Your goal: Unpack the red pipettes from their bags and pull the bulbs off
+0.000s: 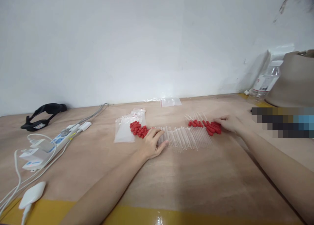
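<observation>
My left hand (154, 143) rests over the left end of a row of clear thin tubes (185, 138), its thumb and fingers apart. Beside its fingertips is a pile of small red rubber bulbs (137, 129). Farther right lie droppers (196, 122), clear tubes with red bulbs on their near ends. My right hand (228, 124) is at the right end of this group. Its fingers are bent around red dropper bulbs (214, 128) there, and its fingertips are partly hidden.
Clear plastic zip bags (125, 133) lie left of the red pile; another bag (171, 102) is near the wall. A power strip (61, 138) with white cables and a black strap-like object (44, 115) are on the left. A plastic bottle (267, 81) stands at the back right.
</observation>
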{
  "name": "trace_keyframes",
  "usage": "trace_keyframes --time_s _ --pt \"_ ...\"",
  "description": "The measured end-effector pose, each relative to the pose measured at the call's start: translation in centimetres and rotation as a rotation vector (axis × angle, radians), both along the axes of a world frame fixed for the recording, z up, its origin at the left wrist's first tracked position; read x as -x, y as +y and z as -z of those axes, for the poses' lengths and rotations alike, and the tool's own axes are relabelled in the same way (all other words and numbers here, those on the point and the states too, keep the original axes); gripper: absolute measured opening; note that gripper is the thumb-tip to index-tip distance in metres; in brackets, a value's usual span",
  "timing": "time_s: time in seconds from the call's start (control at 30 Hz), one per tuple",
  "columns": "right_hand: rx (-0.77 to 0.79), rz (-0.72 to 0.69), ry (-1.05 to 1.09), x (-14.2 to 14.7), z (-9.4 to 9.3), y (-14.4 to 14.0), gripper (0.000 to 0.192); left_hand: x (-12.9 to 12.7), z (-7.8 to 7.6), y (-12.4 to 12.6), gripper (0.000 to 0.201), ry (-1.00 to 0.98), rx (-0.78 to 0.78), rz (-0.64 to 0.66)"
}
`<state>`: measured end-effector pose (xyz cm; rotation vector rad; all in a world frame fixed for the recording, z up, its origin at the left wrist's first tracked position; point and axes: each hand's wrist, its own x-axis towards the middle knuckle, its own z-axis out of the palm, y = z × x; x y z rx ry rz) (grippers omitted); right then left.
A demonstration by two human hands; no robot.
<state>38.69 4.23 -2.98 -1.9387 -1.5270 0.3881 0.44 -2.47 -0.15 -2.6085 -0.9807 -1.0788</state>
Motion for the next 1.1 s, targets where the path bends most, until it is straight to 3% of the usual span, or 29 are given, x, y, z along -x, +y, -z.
trace_keyframes --time_s 0.1,0.2,0.3,0.43,0.53,0.73,0.97,1.1 --pt "0.093 -0.004 0.031 0.0 -0.5 0.1 0.036 0.1 -0.3 -0.1 0.027 0.026 -0.015 -0.036" --pt "0.084 0.054 -0.035 1.4 -2.0 -0.3 0.036 0.1 -0.5 -0.2 0.026 0.042 -0.046 -0.075" --pt "0.028 0.018 -0.153 4.6 -4.2 -1.2 0.034 0.1 -0.6 -0.3 0.025 0.027 -0.083 -0.100" --pt "0.101 -0.077 -0.349 9.3 -6.3 -1.9 0.030 0.2 -0.7 -0.4 0.025 0.028 -0.098 -0.129" --pt "0.229 -0.047 -0.394 11.1 -6.8 -1.6 0.027 0.3 -0.7 -0.4 0.024 0.038 -0.100 -0.141" --pt "0.397 -0.036 -0.336 11.7 -7.2 -0.5 0.022 0.2 -0.6 -0.2 0.022 0.032 -0.102 -0.131" --pt "0.265 -0.051 -0.424 11.6 -8.7 -1.8 0.021 0.3 -0.5 -0.2 0.021 0.025 -0.100 -0.119" --pt "0.094 -0.097 -0.433 11.4 -8.4 -3.1 0.023 0.3 -0.4 -0.1 0.022 0.030 -0.100 -0.118"
